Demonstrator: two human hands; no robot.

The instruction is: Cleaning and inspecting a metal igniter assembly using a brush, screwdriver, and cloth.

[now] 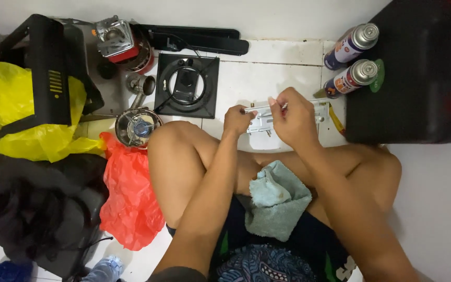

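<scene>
I sit cross-legged on a white tiled floor. My left hand [236, 120] pinches the left end of a thin metal rod [261, 108]. Closed fingers of my right hand [292, 117] grip the same rod further right. Under both hands lies a flat silver metal bracket part [262, 125] on the tiles. A pale blue-green cloth [276, 201] rests on my lap.
Two gas canisters [352, 62] lie beside a black carry case [413, 73] at the right. A black square stove plate [186, 86], a round burner [138, 127], a red-and-silver burner [121, 44] and a black stove body [48, 68] sit left, with yellow [11, 120], red [129, 193] and black bags [37, 209].
</scene>
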